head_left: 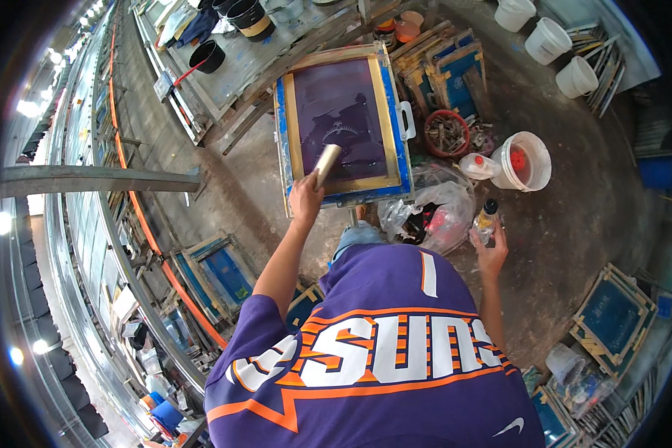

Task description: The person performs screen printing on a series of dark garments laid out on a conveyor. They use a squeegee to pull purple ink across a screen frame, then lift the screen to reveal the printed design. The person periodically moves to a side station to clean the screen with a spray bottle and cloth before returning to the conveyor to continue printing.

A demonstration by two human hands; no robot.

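White lettering (381, 347) on purple shirt (411, 414)

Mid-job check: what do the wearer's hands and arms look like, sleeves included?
Left hand and right hand wear no gloves; forearms are uncovered, no cables visible. The left sleeve is short and purple; the right sleeve can't be made out.

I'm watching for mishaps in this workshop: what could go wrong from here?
The left hand holds a pale tool over the framed screen; pressing hard might mark it. The bottle in the right hand could drip if its black top is loose, which I cannot tell. The clear plastic bag lying nearby might trip someone.
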